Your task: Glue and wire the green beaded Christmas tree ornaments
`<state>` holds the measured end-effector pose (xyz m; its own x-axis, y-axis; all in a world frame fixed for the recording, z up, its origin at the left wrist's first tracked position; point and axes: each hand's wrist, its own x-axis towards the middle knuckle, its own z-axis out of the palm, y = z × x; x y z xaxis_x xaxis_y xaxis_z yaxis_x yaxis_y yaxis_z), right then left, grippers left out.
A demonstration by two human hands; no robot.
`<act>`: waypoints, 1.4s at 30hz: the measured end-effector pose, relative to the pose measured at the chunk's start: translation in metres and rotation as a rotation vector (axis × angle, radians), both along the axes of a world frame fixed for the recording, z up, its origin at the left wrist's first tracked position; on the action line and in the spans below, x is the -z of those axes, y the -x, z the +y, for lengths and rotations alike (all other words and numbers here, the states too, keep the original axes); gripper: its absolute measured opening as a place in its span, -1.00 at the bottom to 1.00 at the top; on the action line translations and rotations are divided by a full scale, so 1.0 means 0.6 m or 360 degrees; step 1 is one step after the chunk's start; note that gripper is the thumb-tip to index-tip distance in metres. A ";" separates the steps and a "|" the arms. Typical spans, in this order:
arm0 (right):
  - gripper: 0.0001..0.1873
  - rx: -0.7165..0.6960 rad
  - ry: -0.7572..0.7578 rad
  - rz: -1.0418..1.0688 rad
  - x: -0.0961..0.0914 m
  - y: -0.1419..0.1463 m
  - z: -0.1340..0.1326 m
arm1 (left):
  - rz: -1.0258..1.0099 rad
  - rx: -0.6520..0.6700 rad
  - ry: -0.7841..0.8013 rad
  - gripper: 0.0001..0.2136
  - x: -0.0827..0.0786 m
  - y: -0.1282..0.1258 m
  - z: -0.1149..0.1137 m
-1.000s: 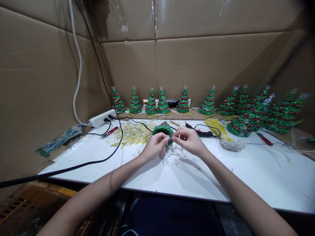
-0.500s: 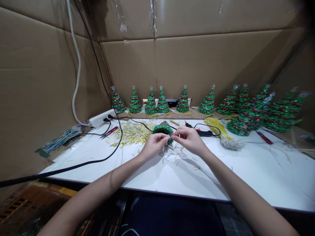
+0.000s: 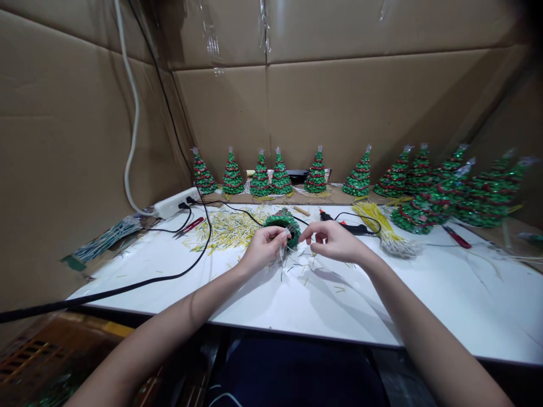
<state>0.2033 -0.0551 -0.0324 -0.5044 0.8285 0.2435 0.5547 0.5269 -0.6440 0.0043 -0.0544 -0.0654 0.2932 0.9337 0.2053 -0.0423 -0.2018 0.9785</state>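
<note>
My left hand (image 3: 263,251) grips a small green beaded Christmas tree (image 3: 283,223), tipped so that its open base faces me. Thin pale wires hang from its fingers by the tree's base. My right hand (image 3: 333,241) sits just to the right of the tree, fingers curled in a pinch on thin wire ends too fine to make out clearly. Both hands hover low over the white table (image 3: 322,294), among scattered wire clippings.
A row of finished green trees (image 3: 316,173) lines the back edge, with more piled at the right (image 3: 449,195). Yellow wire offcuts (image 3: 229,229), a yellow wire bundle (image 3: 379,226), a black-corded tool (image 3: 350,229), red snips (image 3: 189,228) and a white power strip (image 3: 176,203) lie around. Cardboard walls enclose the table.
My right hand has drawn a little to the right, away from my left hand; the tree's base has turned slightly more toward me.
</note>
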 end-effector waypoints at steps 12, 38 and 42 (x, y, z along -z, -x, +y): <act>-0.85 -0.0246 0.0169 -0.0121 -0.018 -0.018 -0.013 | 0.0006 -0.0046 -0.0003 -0.66 0.000 0.001 0.000; -0.86 0.0179 -0.0554 0.0096 0.026 0.027 -0.007 | 0.0206 0.0093 -0.0087 -0.64 0.002 -0.001 -0.002; -0.92 0.0186 -0.0589 0.0035 0.015 0.017 -0.010 | 0.0205 0.0064 -0.0101 -0.67 0.001 -0.002 -0.003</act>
